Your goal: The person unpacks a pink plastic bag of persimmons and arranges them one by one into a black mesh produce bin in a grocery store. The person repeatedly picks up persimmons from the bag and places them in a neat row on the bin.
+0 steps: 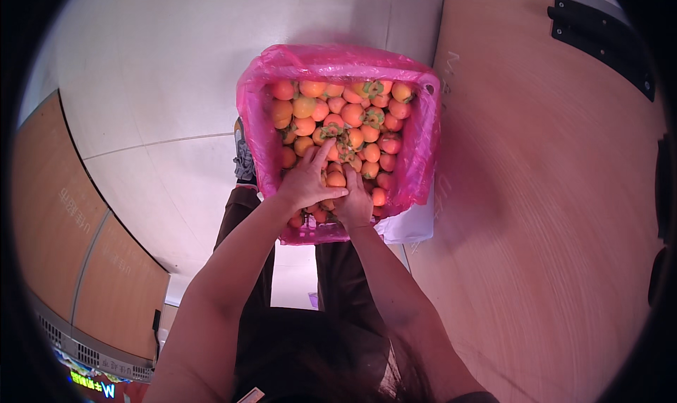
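Note:
Orange persimmons with green leafy caps fill a crate lined with a pink plastic bag. My left hand rests on the fruit near the crate's close side. Its thumb and fingers are spread, with one persimmon in the gap between them. Just to the right, my right hand reaches among the fruit with its fingers pointing away from me. Its fingertips dip between persimmons, so I cannot tell whether they grip one. Both hands touch fruit, and the left thumb tip lies close to the right hand.
A wood-grain panel with black metal brackets stands close on the right. Wood-grain cabinets line the left across the pale tiled floor. My grey shoe is beside the crate's left wall.

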A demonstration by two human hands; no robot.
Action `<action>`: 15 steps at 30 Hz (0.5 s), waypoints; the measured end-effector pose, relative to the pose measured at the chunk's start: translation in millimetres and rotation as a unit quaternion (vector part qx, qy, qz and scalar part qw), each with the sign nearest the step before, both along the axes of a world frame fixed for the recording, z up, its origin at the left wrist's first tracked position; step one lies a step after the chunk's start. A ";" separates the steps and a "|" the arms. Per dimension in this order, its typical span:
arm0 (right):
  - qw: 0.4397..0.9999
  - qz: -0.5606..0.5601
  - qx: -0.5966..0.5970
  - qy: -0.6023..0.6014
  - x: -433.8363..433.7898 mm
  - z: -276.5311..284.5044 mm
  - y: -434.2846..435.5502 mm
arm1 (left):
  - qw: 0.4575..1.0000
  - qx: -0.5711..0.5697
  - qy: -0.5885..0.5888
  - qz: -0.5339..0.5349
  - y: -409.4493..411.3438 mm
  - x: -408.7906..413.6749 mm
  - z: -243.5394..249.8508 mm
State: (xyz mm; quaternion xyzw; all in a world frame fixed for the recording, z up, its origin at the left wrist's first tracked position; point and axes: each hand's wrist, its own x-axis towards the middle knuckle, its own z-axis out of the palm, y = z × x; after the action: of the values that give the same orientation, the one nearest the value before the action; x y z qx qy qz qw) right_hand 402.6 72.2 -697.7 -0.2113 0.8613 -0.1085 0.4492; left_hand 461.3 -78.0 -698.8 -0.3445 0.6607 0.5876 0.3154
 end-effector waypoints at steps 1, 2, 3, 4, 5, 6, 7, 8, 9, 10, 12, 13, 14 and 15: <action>1.000 -0.002 -0.004 0.003 -0.5 1.0 -1.4 | 1.000 0.012 -0.001 0.011 -1.2 -1.1 -0.3; 1.000 0.003 -0.003 -0.002 -1.1 1.8 -3.3 | 0.999 0.021 -0.002 0.024 -2.0 -2.1 -0.4; 1.000 0.006 -0.002 -0.001 -2.3 2.4 -5.0 | 0.999 0.031 -0.002 0.037 -2.3 -2.9 -0.3; 1.000 0.008 -0.001 0.000 -4.0 3.2 -6.2 | 0.998 0.044 -0.007 0.048 -2.3 -3.3 0.2; 1.000 -0.007 0.005 -0.021 -6.3 4.0 -7.1 | 0.997 0.057 -0.011 0.060 -2.3 -3.6 0.7; 0.999 -0.022 0.011 -0.043 -9.3 5.0 -7.0 | 0.995 0.070 -0.011 0.074 -2.6 -4.0 0.9; 0.997 -0.034 0.006 -0.064 -12.1 6.2 -6.9 | 0.996 0.068 0.005 0.062 -3.4 -4.8 0.8; 0.993 -0.057 -0.016 -0.101 -16.0 8.0 -5.5 | 0.996 0.065 0.024 0.051 -5.6 -5.4 0.5; 0.986 -0.075 -0.049 -0.138 -20.9 10.3 -3.3 | 0.997 0.067 0.028 0.036 -8.6 -6.5 -0.3; 0.977 -0.095 -0.092 -0.164 -25.2 11.8 -2.0 | 0.993 0.100 0.024 0.050 -13.2 -7.3 -1.1; 0.977 -0.060 -0.119 -0.167 -34.9 14.2 0.2 | 0.981 0.181 -0.010 0.066 -23.3 -10.2 -4.6; 0.977 -0.044 -0.136 -0.161 -39.8 15.2 0.7 | 0.976 0.206 -0.021 0.069 -27.6 -13.2 -7.5; 0.976 -0.029 -0.158 -0.145 -45.0 13.6 -1.0 | 0.970 0.231 -0.033 0.072 -32.6 -15.5 -10.7; 0.957 -0.111 -0.126 -0.236 -50.4 12.0 -2.7 | 0.963 0.255 -0.051 0.073 -35.8 -17.6 -13.2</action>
State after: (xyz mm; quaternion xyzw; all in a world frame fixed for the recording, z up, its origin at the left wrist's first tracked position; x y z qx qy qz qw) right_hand 352.2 69.5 -685.7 -0.1380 0.7282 -0.3119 0.5944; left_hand 443.7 -113.8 -712.0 -0.3293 0.4456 0.7396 0.3821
